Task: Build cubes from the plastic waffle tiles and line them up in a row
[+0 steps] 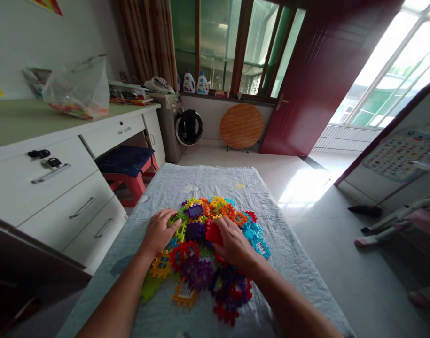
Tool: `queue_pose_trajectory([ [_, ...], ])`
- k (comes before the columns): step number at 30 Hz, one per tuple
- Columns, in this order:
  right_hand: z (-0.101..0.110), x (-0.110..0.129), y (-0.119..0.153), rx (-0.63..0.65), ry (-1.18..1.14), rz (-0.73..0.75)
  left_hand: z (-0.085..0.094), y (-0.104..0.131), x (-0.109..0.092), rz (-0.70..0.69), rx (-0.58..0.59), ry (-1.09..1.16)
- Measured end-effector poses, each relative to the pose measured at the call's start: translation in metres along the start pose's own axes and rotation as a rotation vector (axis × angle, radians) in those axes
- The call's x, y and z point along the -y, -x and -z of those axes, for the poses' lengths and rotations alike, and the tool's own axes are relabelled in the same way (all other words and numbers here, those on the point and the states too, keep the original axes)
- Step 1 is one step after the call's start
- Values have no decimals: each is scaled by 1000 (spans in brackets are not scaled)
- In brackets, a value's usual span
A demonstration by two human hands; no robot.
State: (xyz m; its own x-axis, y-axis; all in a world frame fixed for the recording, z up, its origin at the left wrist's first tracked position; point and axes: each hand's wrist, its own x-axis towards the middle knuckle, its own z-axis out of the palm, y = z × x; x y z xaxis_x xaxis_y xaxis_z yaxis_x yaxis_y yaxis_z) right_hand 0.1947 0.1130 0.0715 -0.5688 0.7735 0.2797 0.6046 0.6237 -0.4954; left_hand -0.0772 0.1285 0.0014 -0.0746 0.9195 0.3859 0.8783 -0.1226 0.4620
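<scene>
A pile of coloured, notched plastic pieces lies on a cloth-covered table (215, 176). My left hand (160, 233) rests at the pile's left edge, its fingers apart over green pieces (180, 231). My right hand (232, 238) is at the middle of the pile, its fingers closed on a red piece (213, 233). Dark purple pieces (194, 231) lie between the hands. Nearer to me are purple pieces (197, 272), an orange window piece (161, 264) and red pieces (226, 313). Blue pieces (260, 247) lie on the right.
To the left stands a white desk (52, 183) bearing a plastic bag (79, 91), with a stool (126, 164) beside it. Behind the table are a washing machine (170, 126), a round wooden board (241, 126) and a red door (316, 70). A pink-and-white frame (394, 230) stands on the right.
</scene>
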Motion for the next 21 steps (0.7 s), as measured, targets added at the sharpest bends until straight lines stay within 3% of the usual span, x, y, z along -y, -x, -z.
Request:
queue_pose_trajectory([
  [3, 31, -43, -12, -153, -3, -141, -1, 0, 2, -5, 15, -1],
  [6, 58, -105, -19, -190, 67, -330, -1, -1, 5, -19, 5, 0],
  [9, 67, -159, -19, -62, 144, -423, -2, -1, 6, -26, -10, 2],
  [11, 65, -182, -17, 3, 186, -465, -2, -1, 7, -26, -11, 1],
  [14, 60, -197, -15, -8, 257, -496, -2, -1, 7, -22, -7, 4],
  [21, 49, -203, -12, -29, 271, -490, -1, 0, 7, -16, -11, -4],
])
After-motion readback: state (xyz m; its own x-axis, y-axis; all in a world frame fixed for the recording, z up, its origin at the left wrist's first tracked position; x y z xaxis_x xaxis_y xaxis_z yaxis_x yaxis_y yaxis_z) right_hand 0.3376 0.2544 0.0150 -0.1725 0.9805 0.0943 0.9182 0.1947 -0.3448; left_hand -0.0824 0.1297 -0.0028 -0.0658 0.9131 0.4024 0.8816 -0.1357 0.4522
